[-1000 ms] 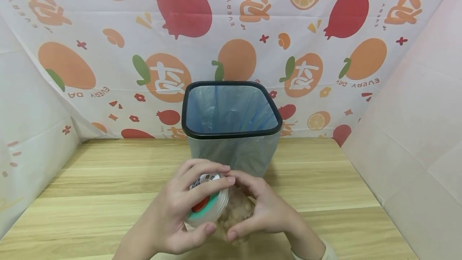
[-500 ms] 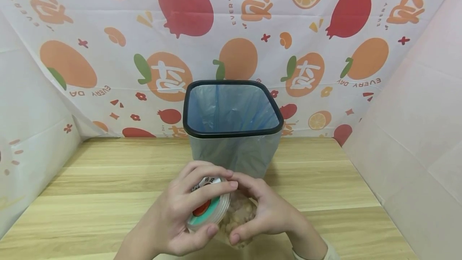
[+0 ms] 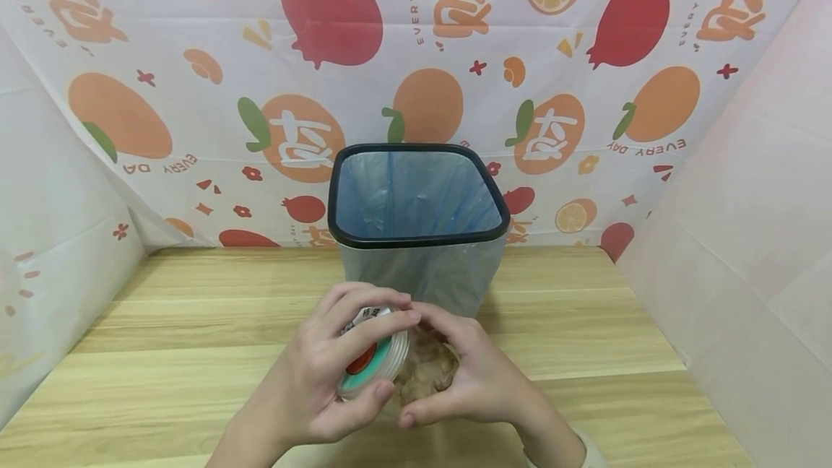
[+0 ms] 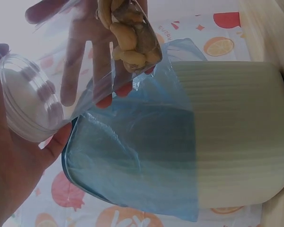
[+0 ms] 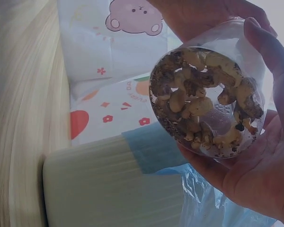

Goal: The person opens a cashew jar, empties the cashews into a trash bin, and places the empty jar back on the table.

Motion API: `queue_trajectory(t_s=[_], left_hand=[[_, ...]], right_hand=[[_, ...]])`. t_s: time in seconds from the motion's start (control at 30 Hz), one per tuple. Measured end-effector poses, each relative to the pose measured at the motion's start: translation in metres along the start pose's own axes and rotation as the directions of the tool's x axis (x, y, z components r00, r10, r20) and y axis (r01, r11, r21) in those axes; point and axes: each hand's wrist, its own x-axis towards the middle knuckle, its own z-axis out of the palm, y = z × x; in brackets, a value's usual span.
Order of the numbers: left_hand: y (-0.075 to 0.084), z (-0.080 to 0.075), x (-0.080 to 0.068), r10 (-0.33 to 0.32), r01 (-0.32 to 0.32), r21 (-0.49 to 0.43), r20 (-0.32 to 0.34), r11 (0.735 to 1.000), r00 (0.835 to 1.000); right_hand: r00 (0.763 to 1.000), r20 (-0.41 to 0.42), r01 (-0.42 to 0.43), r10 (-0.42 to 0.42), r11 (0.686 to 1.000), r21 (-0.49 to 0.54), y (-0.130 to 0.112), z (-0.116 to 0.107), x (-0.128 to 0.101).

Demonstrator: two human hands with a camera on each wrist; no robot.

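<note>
Bench [image 3: 162,323] is light wood-grain planks, running left to right, bare apart from the bin and what the hands hold. Backdrop cloth [image 3: 195,114] hangs behind it: white, printed with oranges, red pomegranates and "EVERY DAY" lettering. Plain whitish sheets close off the left side [image 3: 58,222] and right side [image 3: 747,222], so the bench sits in a three-walled booth. Bin [image 3: 417,226] stands upright at the back centre of the bench, pale ribbed body, black rim, blue liner bag folded over the top. Just in front of the bin, above the bench, left hand [image 3: 318,381] has fingers and thumb curled round the lid [image 3: 372,361], clear plastic with a teal and red label. Right hand [image 3: 464,381] cups the clear jar [image 5: 206,101], fingers wrapped round its body; jar is tilted on its side, filled with cashew-like nuts. Both hands nearly touch at the fingertips.
</note>
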Motion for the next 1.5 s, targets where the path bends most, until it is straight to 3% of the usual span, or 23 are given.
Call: queue_trajectory(t_s=[0.13,0.3,0.47,0.63,0.8,1.0,1.2,1.33,1.5], left_hand=[[-0.001,-0.001,0.000,0.033,-0.033,-0.016,0.013,0.999,0.999],[-0.002,-0.002,-0.001,0.090,-0.088,-0.060,0.028,0.994,0.996],[-0.002,-0.002,-0.003,0.099,-0.096,-0.081,0.038,0.992,0.994],[-0.001,-0.001,-0.002,0.107,-0.105,-0.079,0.030,0.991,0.994],[0.000,-0.002,-0.001,0.088,-0.087,-0.066,0.012,0.994,0.996],[-0.001,-0.002,-0.001,0.048,-0.048,-0.030,0.002,0.998,0.999],[-0.002,-0.002,-0.003,-0.017,0.017,0.022,0.007,1.000,1.000],[-0.002,-0.003,-0.005,-0.038,0.037,0.027,0.017,0.999,0.999],[-0.003,-0.004,-0.007,-0.051,0.052,-0.012,0.074,0.999,0.996]], right_hand=[[0.999,0.027,-0.023,0.021,0.999,0.045,0.002,-0.001,-0.002],[0.995,0.099,-0.035,0.017,0.983,0.181,0.007,-0.006,-0.003],[0.985,0.170,-0.036,-0.011,0.961,0.273,0.010,-0.011,-0.003],[0.981,0.193,-0.037,-0.021,0.955,0.294,0.010,-0.012,-0.003],[0.984,0.174,-0.018,-0.028,0.965,0.261,0.008,-0.011,-0.002],[0.996,0.089,0.004,-0.010,0.997,0.072,0.004,-0.007,-0.003],[1.000,0.010,-0.008,0.009,0.997,-0.076,0.003,-0.002,-0.001],[1.000,0.004,-0.030,0.030,0.997,-0.077,0.004,-0.003,-0.002],[0.996,0.062,-0.063,0.062,0.998,0.016,0.008,-0.008,-0.004]])
